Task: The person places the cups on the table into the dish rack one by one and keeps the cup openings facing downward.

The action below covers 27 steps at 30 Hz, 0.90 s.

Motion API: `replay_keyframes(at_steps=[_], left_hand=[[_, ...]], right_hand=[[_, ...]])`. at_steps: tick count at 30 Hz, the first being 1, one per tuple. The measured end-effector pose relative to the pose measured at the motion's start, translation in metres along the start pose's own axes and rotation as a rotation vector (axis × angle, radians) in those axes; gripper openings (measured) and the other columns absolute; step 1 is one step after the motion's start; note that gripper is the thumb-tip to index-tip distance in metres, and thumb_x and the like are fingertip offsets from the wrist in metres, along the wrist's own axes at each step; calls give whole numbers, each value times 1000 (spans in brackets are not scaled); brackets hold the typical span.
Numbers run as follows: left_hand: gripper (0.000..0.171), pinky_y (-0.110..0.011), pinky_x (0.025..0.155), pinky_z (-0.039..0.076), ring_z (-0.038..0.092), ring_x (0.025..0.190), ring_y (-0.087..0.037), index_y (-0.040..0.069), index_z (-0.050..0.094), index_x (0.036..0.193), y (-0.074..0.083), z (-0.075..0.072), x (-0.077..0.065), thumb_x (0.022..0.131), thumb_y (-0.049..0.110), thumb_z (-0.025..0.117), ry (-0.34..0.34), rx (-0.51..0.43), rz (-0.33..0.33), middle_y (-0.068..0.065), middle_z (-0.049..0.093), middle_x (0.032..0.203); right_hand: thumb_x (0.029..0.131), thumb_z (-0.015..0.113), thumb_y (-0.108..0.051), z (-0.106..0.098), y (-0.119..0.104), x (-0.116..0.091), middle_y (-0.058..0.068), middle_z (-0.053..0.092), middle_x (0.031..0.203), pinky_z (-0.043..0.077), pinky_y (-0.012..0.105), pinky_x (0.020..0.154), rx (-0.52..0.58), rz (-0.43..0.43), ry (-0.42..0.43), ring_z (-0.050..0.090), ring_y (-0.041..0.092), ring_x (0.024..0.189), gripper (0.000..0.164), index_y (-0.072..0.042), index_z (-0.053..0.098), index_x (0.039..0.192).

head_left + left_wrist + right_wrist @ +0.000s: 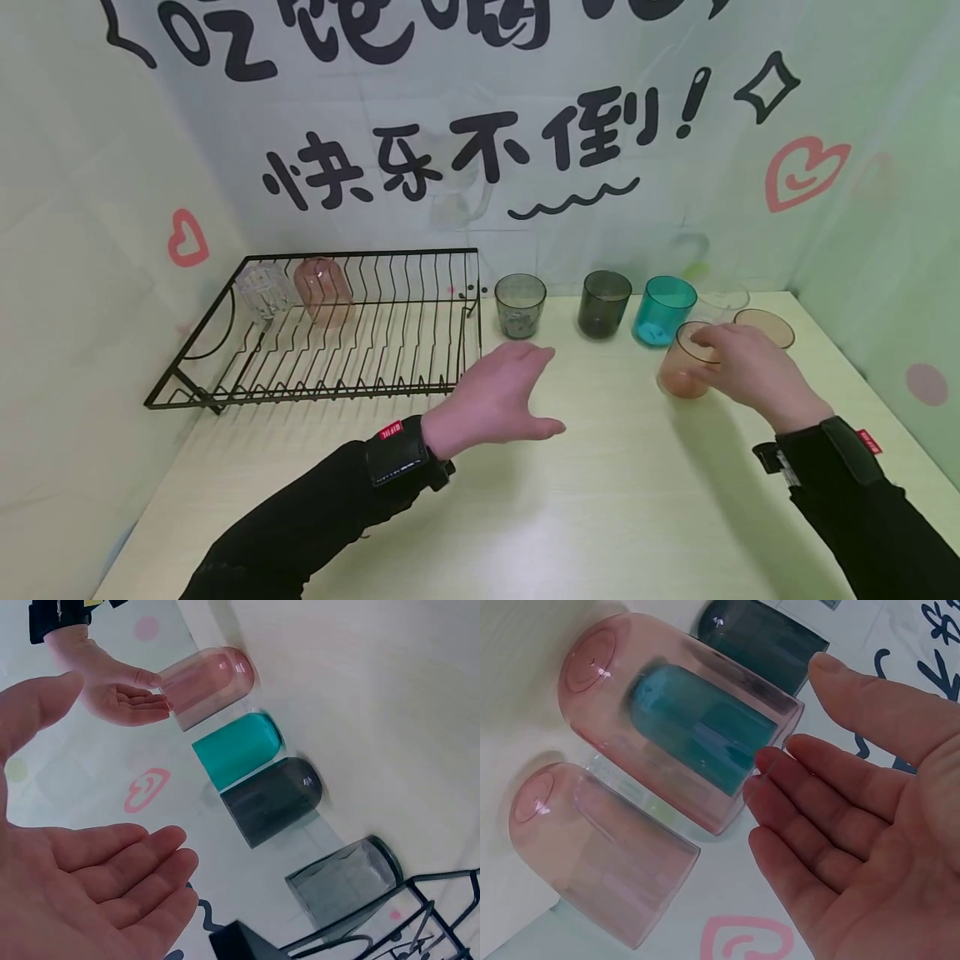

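Observation:
My right hand [750, 367] is at the rim of a pink glass [681, 379] standing upright on the table. In the right wrist view its fingertips [763, 769] overlap that rim, while the thumb stays apart from it, and the fingers are loosely bent. A second pink glass [592, 855] stands beside it, partly hidden by the hand in the head view. My left hand [498, 400] holds nothing, thumb and fingers spread, in front of a grey ribbed glass [520, 308]. Between the hands and farther back stand a dark grey glass [603, 307] and a teal glass [663, 312].
A black wire rack [397, 387] stands at the back left, carrying a clear glass [266, 290] and a pink glass [324, 292]. Behind the teal glass, another clear glass [723, 298] stands near the printed cloth backdrop [450, 83]. The pale table [600, 500] runs between cloth sides.

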<state>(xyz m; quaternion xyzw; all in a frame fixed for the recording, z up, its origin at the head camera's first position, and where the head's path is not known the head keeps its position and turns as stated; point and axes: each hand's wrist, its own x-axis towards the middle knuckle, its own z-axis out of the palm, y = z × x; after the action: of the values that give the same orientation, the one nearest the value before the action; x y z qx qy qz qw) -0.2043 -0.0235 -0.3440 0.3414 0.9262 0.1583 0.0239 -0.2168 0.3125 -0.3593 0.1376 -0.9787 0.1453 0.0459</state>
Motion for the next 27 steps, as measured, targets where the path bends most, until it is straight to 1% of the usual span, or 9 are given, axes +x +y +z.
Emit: replay_keyframes(at_steps=[3,7,10,16,19,23,27], left_hand=[[85,-37,107,39,45,134,-26,4,46,145,2,4,3,80,47,79,-17,2,-7,-10,53,140],[84,-35,106,40,45,133,-25,4,46,146,4,8,6,81,47,78,-32,9,-18,-10,53,141],[83,-35,105,40,46,132,-25,5,46,145,5,12,7,81,48,78,-38,13,-21,-9,53,141],[84,-34,105,41,47,131,-24,5,47,145,5,18,8,81,48,78,-47,25,-18,-9,54,140],[84,-33,105,40,47,131,-24,5,47,145,5,19,8,81,49,77,-50,36,-17,-9,54,140],[84,-33,105,40,48,131,-24,5,47,145,4,20,8,81,49,77,-50,39,-15,-9,54,139],[83,-33,105,41,48,130,-25,4,47,145,3,20,6,81,49,77,-48,28,-19,-9,54,139]], right_hand=[[81,81,-15,2,2,3,24,68,104,51,54,78,-6,-5,-7,62,41,93,38,6,67,110],[82,79,-12,7,2,7,13,69,93,52,51,75,-8,16,-32,62,34,86,23,0,69,99],[83,78,-10,10,4,11,7,68,88,52,48,72,-17,35,-54,62,28,81,16,-3,69,94],[82,78,-8,15,5,14,7,67,85,52,48,71,-46,39,-75,62,28,78,14,-3,69,92],[82,77,-7,15,5,14,7,66,84,52,46,69,-50,36,-68,62,27,76,13,-4,68,90],[83,75,-5,16,5,13,4,63,81,49,40,62,-49,43,-61,58,24,72,9,-7,66,84],[84,72,-2,17,5,12,0,58,76,42,34,57,-46,50,-62,53,21,68,13,-10,62,79]])
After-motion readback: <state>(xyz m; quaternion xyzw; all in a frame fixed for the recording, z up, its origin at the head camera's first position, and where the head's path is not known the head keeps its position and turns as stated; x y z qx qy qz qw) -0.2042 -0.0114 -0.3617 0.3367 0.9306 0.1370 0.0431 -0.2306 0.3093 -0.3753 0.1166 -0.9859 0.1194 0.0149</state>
